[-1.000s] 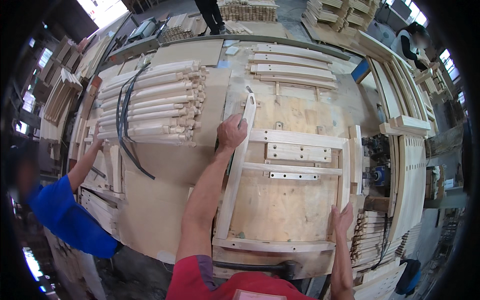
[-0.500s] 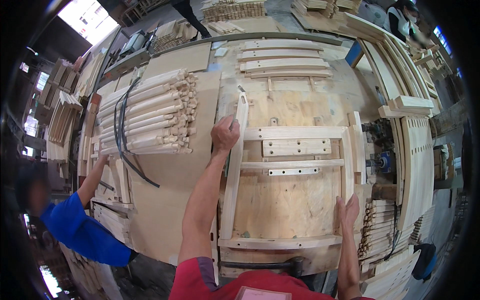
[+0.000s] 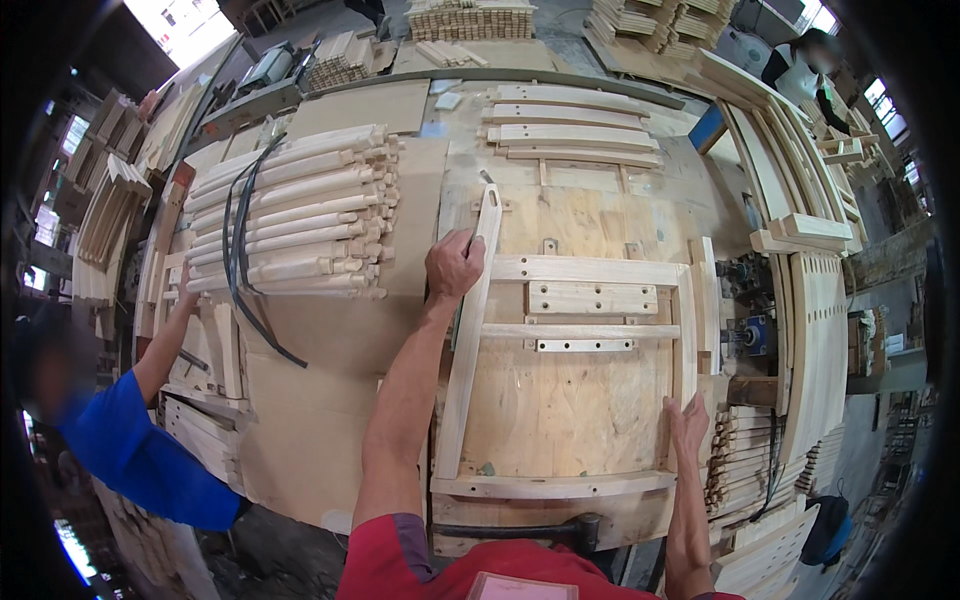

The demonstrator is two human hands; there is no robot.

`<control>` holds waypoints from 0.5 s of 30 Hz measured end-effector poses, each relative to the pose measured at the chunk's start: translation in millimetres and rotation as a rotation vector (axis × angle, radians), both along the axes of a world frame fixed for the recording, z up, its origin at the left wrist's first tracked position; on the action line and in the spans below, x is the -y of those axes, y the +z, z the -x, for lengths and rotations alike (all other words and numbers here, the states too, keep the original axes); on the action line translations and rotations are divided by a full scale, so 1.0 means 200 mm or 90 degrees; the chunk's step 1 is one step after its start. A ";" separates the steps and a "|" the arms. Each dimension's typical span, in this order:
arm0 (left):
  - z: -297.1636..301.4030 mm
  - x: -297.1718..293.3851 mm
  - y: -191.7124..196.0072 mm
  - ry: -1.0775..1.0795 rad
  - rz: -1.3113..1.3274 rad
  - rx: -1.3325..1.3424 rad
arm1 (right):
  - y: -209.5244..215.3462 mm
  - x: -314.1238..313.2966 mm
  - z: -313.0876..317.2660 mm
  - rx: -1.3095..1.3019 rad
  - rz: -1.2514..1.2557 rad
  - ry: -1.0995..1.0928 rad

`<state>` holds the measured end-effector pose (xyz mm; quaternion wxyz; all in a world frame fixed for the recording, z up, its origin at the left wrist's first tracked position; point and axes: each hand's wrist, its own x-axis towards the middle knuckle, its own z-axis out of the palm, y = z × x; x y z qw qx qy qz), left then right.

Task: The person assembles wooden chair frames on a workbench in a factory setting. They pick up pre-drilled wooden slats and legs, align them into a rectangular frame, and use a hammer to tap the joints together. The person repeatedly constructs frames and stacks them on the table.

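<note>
A pale wooden frame (image 3: pixel 585 270) with two crossbars lies on the plywood bench in front of me. Its left rail (image 3: pixel 466 370) is long, slightly slanted and slotted at the far end. My left hand (image 3: pixel 456 263) is closed round this rail near the upper crossbar. Down at the near end of the right rail (image 3: pixel 686 340), my right hand (image 3: pixel 688 422) grips with the thumb on the inner side and fingers on the outer; its palm side is partly hidden. A drilled wooden block (image 3: pixel 592 298) and a thin strip with holes (image 3: pixel 585 345) sit inside the frame.
A drilled bar (image 3: pixel 560 487) runs along the near side, with a black hammer (image 3: pixel 585 532) below it. Strapped turned legs (image 3: pixel 290 215) lie left, beside a co-worker in blue (image 3: pixel 150 450). Slats (image 3: pixel 570 112) lie beyond the frame; clamp hardware (image 3: pixel 745 335) stands right.
The view has shifted slightly. Both my hands keep their places on the frame. A walking person at the far edge has mostly left the picture.
</note>
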<state>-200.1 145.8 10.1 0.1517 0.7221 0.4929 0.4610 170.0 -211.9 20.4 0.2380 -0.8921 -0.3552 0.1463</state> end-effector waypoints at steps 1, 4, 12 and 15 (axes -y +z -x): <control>0.01 0.00 0.00 0.002 0.007 -0.011 | 0.00 0.00 0.01 -0.005 -0.017 0.003; 0.01 0.00 0.00 -0.004 0.004 0.006 | 0.00 -0.01 0.02 -0.007 -0.038 0.006; 0.02 0.03 -0.04 0.000 -0.026 0.019 | 0.01 0.01 0.04 -0.018 -0.032 0.001; 0.00 0.00 -0.01 0.002 -0.017 0.007 | -0.05 0.03 0.04 0.051 -0.073 -0.005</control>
